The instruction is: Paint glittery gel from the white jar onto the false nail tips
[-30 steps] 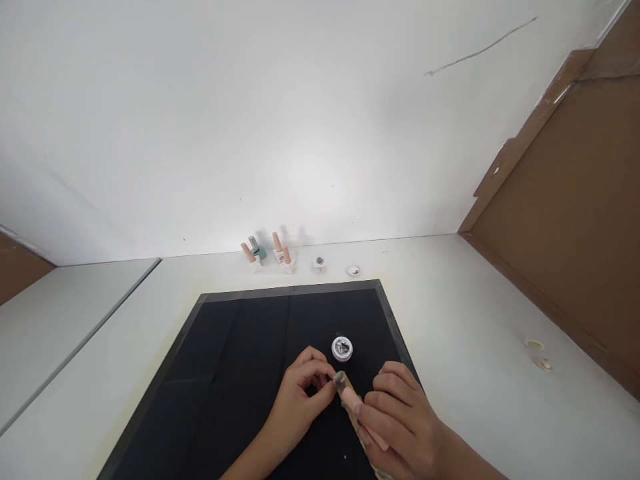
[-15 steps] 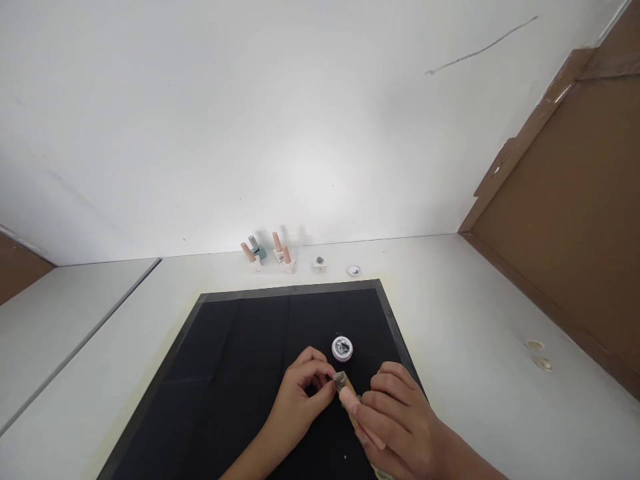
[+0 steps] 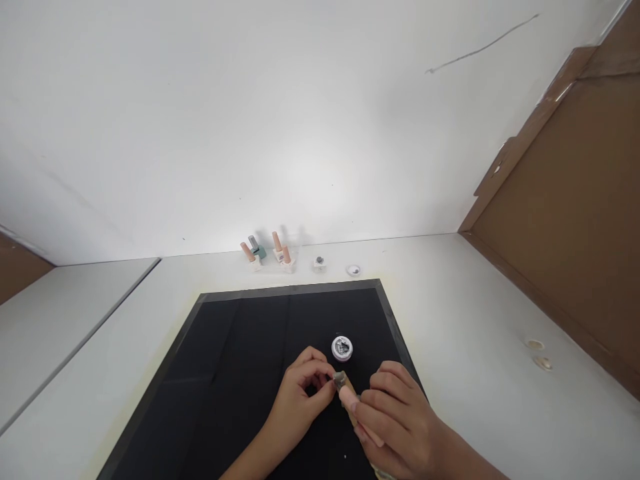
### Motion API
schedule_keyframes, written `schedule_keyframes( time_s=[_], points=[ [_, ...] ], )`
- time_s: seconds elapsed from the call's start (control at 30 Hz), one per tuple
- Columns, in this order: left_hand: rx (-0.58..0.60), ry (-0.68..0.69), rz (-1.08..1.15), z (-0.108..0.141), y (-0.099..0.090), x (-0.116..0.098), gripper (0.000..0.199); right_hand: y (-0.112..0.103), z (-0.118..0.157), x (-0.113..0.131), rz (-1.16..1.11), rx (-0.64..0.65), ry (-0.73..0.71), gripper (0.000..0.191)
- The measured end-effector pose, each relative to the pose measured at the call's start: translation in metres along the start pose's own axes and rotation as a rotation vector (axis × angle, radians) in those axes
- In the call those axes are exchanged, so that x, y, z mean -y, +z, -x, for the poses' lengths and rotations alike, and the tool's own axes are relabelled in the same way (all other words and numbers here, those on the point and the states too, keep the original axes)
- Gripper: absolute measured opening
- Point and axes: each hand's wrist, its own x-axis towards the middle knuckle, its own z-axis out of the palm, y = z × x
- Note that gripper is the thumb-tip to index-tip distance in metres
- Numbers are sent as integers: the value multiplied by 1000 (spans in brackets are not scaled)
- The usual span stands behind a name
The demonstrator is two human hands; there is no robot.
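My right hand [image 3: 397, 420] is closed around a pale pink stick [image 3: 349, 399] with a smeared grey tip [image 3: 339, 378]. Beneath the stick runs a tan strip [image 3: 351, 417], partly covered by my fingers; its kind is unclear. At the grey tip, my left hand [image 3: 303, 393] has thumb and index finger pinched together. Whatever they grip is too small to make out. Just beyond the fingertips, a small open round jar [image 3: 343, 349] with shiny silver contents stands on the black mat [image 3: 250, 347].
Along the back stand several polish bottles [image 3: 277, 243] with pink or grey caps. A small clear pot [image 3: 319, 264] and a round lid [image 3: 353, 271] are to their right. Two small round pieces [image 3: 543, 363] lie at right, near a brown cardboard panel [image 3: 565, 233].
Hardly anything differs. The pink stick and its grey tip have tilted very slightly in my right hand; my left hand keeps its place.
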Motion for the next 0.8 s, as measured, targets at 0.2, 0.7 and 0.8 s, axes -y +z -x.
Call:
schedule_keyframes(
  time_s=[0.2, 0.7, 0.8],
  points=[
    [7, 10, -17, 0, 0, 0, 10, -1, -1, 3, -1, -30, 14, 23],
    [36, -3, -38, 0, -1, -1, 9, 0, -1, 1, -1, -15, 10, 28],
    [40, 7, -51, 0, -1, -1, 9, -2, -4, 1, -4, -12, -13, 25]
  ],
)
